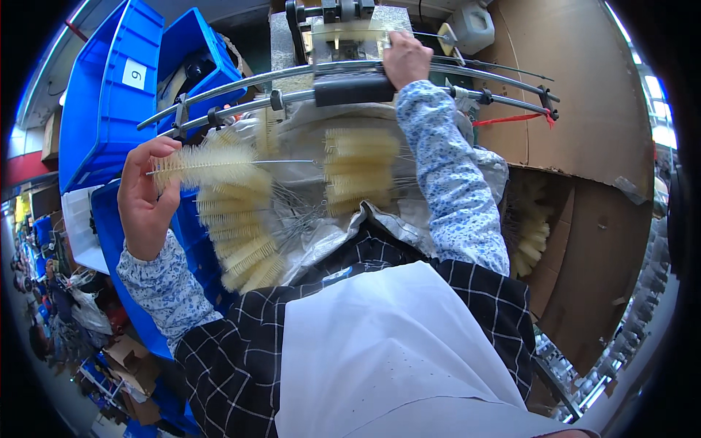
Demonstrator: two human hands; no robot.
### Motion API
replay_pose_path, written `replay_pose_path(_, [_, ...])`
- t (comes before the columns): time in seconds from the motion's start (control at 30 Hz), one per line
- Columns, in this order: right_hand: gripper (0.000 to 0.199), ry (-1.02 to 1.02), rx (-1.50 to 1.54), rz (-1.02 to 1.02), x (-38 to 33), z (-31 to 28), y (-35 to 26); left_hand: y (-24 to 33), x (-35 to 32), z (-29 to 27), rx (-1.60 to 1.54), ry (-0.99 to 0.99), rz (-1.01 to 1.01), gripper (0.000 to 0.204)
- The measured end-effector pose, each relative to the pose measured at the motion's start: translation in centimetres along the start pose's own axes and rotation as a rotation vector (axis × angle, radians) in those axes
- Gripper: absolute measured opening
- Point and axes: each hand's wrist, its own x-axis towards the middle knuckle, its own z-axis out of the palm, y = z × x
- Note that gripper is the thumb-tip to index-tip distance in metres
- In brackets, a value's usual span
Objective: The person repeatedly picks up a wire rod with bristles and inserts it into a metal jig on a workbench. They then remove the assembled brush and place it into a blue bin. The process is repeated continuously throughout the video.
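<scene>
Here the left hand [146, 197] pinches a bottle brush [208, 164] beside the blue bin [109, 87].

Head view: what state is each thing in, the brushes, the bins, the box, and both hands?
Cream bristle brush with wire stem: held level in left hand.
Right hand: closed at the grey metal machine.
Pile of cream brushes: lying loose on the lap.
Blue plastic bins: tilted, open.
Brown cardboard box: open, brushes inside.

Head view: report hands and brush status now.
Left hand pinching one bottle brush, raised over the brush pile. Right hand up at the machine behind the curved rails. Nothing between.
</scene>
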Motion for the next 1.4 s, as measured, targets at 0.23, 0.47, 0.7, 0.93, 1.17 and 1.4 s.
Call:
replay_pose_path(0.23, [0.024,-0.021,0.013,0.001,-0.1,0.6,-5.0,0.4,0.5,0.6,0.008,-0.027,0.017,0.036])
replay_pose_path(0.47, [0.023,-0.052,-0.046,0.012,0.1,-0.9,-0.3,0.2,0.6,0.7,-0.014,-0.014,0.009,0.035])
replay_pose_path(0.7, [0.023,0.055,-0.041,-0.029,0.9,-1.4,9.5,-0.1,-0.1,-0.3,0.012,0.099,0.044,0.029])
replay_pose_path(0.93, [0.031,-0.129,-0.161,-0.095,5.4,-2.6,14.7,0.2,2.8,2.0,-0.174,-0.024,0.067,0.020])
replay_pose_path(1.17, [0.025,-0.631,0.611,-0.054,-0.1,-11.9,14.6,-1.1,4.2,4.3,-0.317,-0.100,0.077,0.018])
replay_pose_path(1.4, [0.032,-0.920,0.993,-0.233,-7.3,-13.6,0.8,-0.4,5.7,13.6,-0.391,-0.121,0.154,0.023])
